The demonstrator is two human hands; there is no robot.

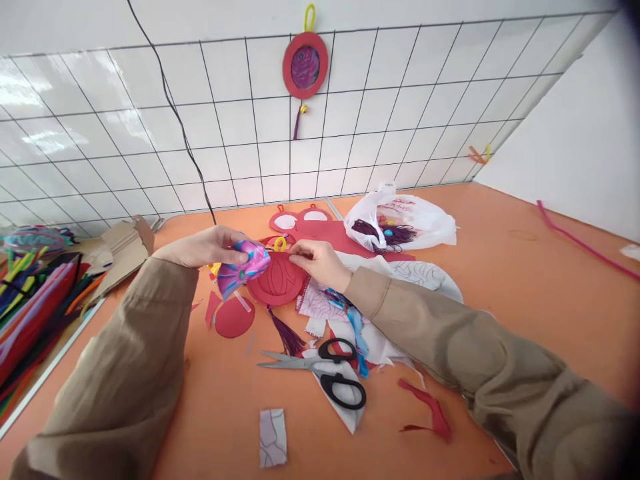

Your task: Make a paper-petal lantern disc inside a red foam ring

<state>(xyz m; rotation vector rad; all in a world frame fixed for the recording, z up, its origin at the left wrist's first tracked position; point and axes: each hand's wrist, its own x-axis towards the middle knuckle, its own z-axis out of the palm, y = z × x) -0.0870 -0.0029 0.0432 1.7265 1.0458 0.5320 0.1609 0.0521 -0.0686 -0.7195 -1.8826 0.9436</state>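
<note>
My left hand (227, 247) grips a folded, shiny pink and blue patterned piece (245, 270) between thumb and fingers. My right hand (317, 260) is pinched just above a red round ornament (275, 283); whatever sits in its fingertips is too small to make out. The ornament lies on the orange table, with a yellow loop (281, 245) at its top and a dark purple tassel (287, 331) at its bottom. Below it, black-handled scissors (320, 365) lie with blades slightly apart. A red disc (235, 317) is at the ornament's left.
A white plastic bag (430, 220) with dark yarn stands at the back right. Patterned scraps (423, 277) lie under my right arm, and red scraps (437, 413) lie nearer. Pipe cleaners (35, 313) and cardboard (125, 250) are at left. A finished-looking ornament (286, 67) hangs on the tiled wall.
</note>
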